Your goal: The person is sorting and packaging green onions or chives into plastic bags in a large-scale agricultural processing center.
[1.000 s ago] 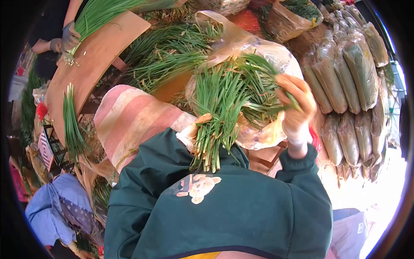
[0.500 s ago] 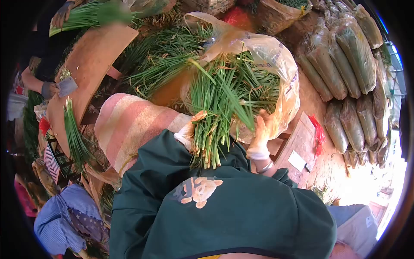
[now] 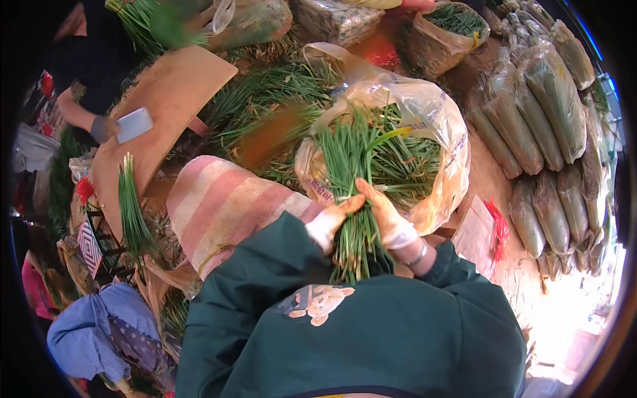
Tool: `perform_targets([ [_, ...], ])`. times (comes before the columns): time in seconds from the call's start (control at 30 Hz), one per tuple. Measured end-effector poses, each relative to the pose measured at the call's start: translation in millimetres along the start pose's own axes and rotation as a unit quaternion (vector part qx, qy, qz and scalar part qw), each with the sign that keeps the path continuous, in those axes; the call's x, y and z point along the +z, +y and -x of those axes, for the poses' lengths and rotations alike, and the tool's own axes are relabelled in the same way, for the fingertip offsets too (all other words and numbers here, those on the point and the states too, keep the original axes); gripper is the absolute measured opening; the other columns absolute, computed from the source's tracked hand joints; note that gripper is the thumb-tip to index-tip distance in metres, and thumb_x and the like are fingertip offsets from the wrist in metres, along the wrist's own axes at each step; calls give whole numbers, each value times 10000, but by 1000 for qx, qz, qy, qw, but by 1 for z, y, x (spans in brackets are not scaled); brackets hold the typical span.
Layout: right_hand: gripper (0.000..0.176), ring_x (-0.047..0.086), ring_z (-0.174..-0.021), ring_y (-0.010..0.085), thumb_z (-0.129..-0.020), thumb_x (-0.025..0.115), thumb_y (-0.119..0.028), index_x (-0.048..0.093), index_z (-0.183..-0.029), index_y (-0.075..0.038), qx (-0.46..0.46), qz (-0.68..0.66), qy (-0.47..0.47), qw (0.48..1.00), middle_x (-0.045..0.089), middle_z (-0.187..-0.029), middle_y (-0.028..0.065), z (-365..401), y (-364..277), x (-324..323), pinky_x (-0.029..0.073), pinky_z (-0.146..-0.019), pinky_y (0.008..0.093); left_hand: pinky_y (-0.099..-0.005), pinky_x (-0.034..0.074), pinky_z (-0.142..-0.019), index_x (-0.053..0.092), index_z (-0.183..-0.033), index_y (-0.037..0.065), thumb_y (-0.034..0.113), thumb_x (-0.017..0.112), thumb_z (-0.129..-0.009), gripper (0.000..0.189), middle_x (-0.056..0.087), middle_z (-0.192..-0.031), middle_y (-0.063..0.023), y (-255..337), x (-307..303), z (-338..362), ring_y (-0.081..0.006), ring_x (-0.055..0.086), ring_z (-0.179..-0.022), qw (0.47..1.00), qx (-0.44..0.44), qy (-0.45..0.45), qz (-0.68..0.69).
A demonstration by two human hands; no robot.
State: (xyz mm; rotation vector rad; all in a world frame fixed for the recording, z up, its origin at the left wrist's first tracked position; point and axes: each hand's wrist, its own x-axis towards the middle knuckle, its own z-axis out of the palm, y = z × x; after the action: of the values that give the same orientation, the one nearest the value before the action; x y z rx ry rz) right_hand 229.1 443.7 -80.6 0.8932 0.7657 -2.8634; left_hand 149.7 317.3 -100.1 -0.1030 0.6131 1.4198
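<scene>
A bunch of green chives point(image 3: 345, 156) stands upright over my lap, leaves up and pale stem ends down. My left hand point(image 3: 336, 217), in an orange-and-white glove, is closed round its left side. On its other side my right hand point(image 3: 386, 213), gloved the same way, grips the bunch with the thumb along the stems. Both thumbs nearly meet at its middle. Just behind the bunch, a clear plastic bag point(image 3: 446, 179) lies wide open with loose chives and yellowed leaves inside.
Left of me are a striped cushion point(image 3: 229, 202) and a curved board point(image 3: 169, 93). A co-worker's gloved hand point(image 3: 104, 129) holds a flat, pale blade there. Chives point(image 3: 133, 215) lie by the board's edge. Bagged bundles point(image 3: 511, 126) are stacked at right, near red ties point(image 3: 497, 229).
My right hand has come in from the bag's edge onto the bunch. The bunch is now gathered tighter and straighter. The co-worker's blade has moved right over the board.
</scene>
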Motion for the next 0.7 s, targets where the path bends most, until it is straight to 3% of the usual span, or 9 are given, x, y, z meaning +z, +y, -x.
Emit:
perform_targets([
  [0.1, 473, 569, -1003, 157, -882, 622, -126, 423, -1308, -78, -94, 129, -50, 986, 574, -1149, 52, 16, -5, 64, 491, -833, 305, -333, 499, -863, 417, -1310, 72, 338, 657, -850, 583, 574, -1161, -51, 17, 33, 54, -168, 588, -1017, 984, 162, 1, -77],
  [0.13, 537, 545, -1040, 153, -871, 635, -118, 381, -1341, -74, -161, 167, -59, 971, 551, -1186, 59, 10, 1, 70, 472, -865, 300, -293, 516, -787, 465, -1272, 81, 168, 680, -838, 493, 584, -1086, -26, 23, 31, 60, -134, 588, -936, 973, 218, 33, -76],
  [0.23, 647, 518, -1077, 150, -855, 655, -124, 301, -1394, -62, -159, 241, -175, 941, 543, -1199, 66, 1, -8, 113, 426, -932, 304, -260, 503, -803, 452, -1294, 77, 58, 666, -827, 514, 576, -1104, -48, 45, 26, 89, -141, 577, -984, 928, 324, 69, -170],
  [0.27, 705, 488, -1131, 153, -853, 658, -127, 253, -1425, -58, -165, 300, -168, 924, 517, -1250, 74, -1, -5, 118, 397, -975, 307, -275, 505, -820, 446, -1300, 83, 49, 675, -818, 535, 585, -1105, -62, 55, 17, 101, -144, 575, -993, 913, 304, 93, -257],
  [0.4, 892, 336, -1284, 164, -817, 711, -194, 124, -1473, -52, -215, 330, -265, 880, 344, -1427, 83, -39, 15, 123, 293, -1064, 317, -315, 516, -834, 496, -1252, 68, 57, 670, -821, 465, 592, -1136, -106, 81, -24, 111, -187, 582, -1003, 776, 443, 26, -448],
  [0.47, 993, 312, -1303, 174, -770, 755, -324, 112, -1475, -49, -248, 357, -311, 845, 308, -1451, 82, -52, 7, 135, 286, -1069, 323, -326, 513, -846, 490, -1262, 73, 56, 667, -819, 478, 582, -1162, -102, 97, -30, 114, -193, 575, -1029, 772, 450, 25, -448],
  [0.53, 946, 364, -1267, 176, -805, 733, -204, 86, -1487, -96, -302, 401, -350, 791, 335, -1433, 66, -84, -3, 133, 345, -1026, 322, -337, 510, -858, 485, -1273, 78, 56, 664, -817, 491, 571, -1187, -99, 115, -35, 112, -200, 567, -1055, 784, 450, 32, -427],
  [0.57, 1094, 322, -1297, 193, -711, 764, -461, 98, -1477, -53, -284, 392, -352, 801, 317, -1437, 92, -98, -9, 135, 300, -1063, 335, -342, 508, -863, 482, -1279, 80, 56, 662, -816, 497, 566, -1200, -97, 124, -37, 111, -204, 563, -1068, 789, 450, 34, -416],
  [0.7, 1021, 411, -1229, 172, -678, 836, -209, 179, -1445, -61, -231, 403, -337, 819, 411, -1360, 86, -147, -38, 148, 376, -1014, 324, -364, 501, -887, 470, -1300, 90, 55, 656, -812, 524, 544, -1252, -90, 163, -49, 95, -218, 548, -1120, 829, 438, 44, -345],
])
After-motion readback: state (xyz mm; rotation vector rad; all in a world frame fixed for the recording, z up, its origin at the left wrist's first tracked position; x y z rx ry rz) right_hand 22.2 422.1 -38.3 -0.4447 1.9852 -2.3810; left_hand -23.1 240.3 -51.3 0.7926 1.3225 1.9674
